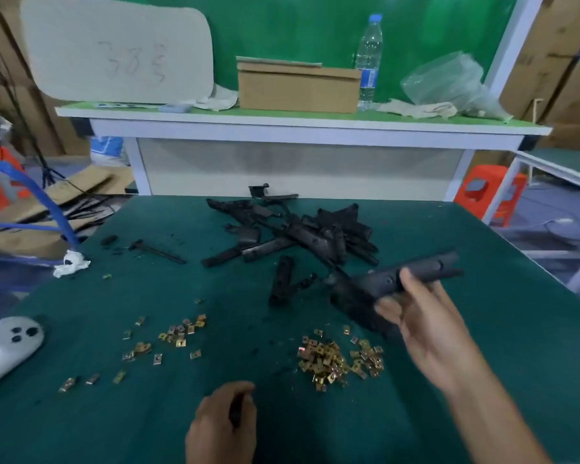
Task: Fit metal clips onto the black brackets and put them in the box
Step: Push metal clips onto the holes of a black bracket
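The dark green desk [114, 413] carries all that lies near the fingers. Far beyond both hands, on a white bench with a green top [282, 123], stands the brown cardboard box [298, 87]. Just beyond the right fingers lies a tangled pile of black plastic brackets [302, 229]. The right hand [429, 326] is raised over the desk, its fingers [387, 308] and thumb pinching a long black plastic bracket [429, 269] that juts out past the thumb; this part is blurred. The left hand [221, 426] has its fingers curled round a small dark piece [235, 410] that cannot be told. A heap of small gold metal clips [340, 361] sits just below the right fingers, and scattered clips [178, 333] lie beyond the left fingers.
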A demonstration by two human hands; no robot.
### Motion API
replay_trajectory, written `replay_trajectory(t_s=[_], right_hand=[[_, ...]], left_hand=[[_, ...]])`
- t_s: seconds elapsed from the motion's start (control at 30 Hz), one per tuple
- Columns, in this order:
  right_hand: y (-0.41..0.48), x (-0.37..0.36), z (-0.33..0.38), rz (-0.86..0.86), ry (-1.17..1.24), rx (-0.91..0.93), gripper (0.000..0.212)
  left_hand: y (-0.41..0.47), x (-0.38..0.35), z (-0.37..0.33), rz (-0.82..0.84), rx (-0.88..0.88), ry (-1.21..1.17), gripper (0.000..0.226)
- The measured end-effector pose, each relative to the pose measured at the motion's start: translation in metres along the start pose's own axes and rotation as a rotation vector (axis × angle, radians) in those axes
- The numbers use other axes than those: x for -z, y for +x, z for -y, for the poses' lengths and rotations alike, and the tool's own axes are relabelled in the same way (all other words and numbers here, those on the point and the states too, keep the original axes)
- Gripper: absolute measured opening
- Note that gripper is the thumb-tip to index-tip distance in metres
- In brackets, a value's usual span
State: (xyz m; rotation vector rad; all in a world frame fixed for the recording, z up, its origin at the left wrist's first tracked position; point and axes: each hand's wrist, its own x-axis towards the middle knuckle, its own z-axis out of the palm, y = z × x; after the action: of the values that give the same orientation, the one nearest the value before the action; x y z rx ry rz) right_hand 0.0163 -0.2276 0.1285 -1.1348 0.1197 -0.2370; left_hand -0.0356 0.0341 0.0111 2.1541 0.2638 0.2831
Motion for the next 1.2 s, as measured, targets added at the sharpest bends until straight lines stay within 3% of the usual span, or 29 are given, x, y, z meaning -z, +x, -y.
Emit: replay_trajectory(t_s=[0.07,0.1,0.13,0.17,0.2,0.23,0.27,0.3,0.33,0.43,0.57,0.67,0.87,0.97,1.2], right_hand=[[-0.051,0.045,-0.037,-0.115,0.159,-0.163,0.046],[-0.070,0.063,-0.057,-0.084,0.297,-0.263,0.057],[-0.084,0.065,-0.067,0.051,0.482,-0.360,0.060],[-0.097,0.076,-0.077,0.066,0.527,-0.401,0.049],[-0.100,0.081,-0.081,0.061,0.561,-0.488,0.042],[-0.099,0.086,-0.089,0.066,0.562,-0.426,0.061],[-0.088,0.091,-0.089,0.001,0.415,-0.384,0.077],[-0.075,0.086,-0.082,-0.162,0.321,-0.398,0.081],[-0.070,0.081,-0.075,-0.219,0.272,-0.370,0.078],[-0.072,0.063,-0.079,-0.328,0.290,-0.362,0.035],[-0.073,0.047,-0.080,-0.342,0.332,-0.234,0.011],[-0.062,0.033,-0.083,-0.332,0.330,-0.164,0.012],[-0.058,0.027,-0.099,-0.313,0.249,-0.144,0.013],[-0.061,0.027,-0.102,-0.275,0.187,-0.132,0.022],[-0.063,0.028,-0.103,-0.220,0.196,-0.120,0.021]], left_hand=[[0.004,0.000,-0.004,0.032,-0.013,0.025,0.028],[0.005,-0.001,-0.008,0.057,-0.050,0.062,0.023],[0.007,-0.003,-0.013,0.085,-0.085,0.107,0.018],[0.011,-0.007,-0.017,0.126,-0.138,0.139,0.018],[0.014,-0.013,-0.021,0.175,-0.211,0.162,0.024],[0.017,-0.023,-0.025,0.242,-0.300,0.205,0.035],[0.020,-0.034,-0.030,0.309,-0.376,0.275,0.046],[0.021,-0.045,-0.036,0.360,-0.425,0.334,0.055],[0.022,-0.054,-0.042,0.409,-0.451,0.391,0.058],[0.023,-0.072,-0.048,0.418,-0.493,0.391,0.042],[0.027,-0.077,-0.048,0.357,-0.505,0.275,0.030],[0.028,-0.070,-0.050,0.306,-0.489,0.187,0.032],[0.026,-0.055,-0.042,0.286,-0.447,0.372,0.030],[0.026,-0.052,-0.042,0.282,-0.455,0.366,0.021],[0.016,-0.043,-0.028,0.250,-0.443,0.360,0.028]])
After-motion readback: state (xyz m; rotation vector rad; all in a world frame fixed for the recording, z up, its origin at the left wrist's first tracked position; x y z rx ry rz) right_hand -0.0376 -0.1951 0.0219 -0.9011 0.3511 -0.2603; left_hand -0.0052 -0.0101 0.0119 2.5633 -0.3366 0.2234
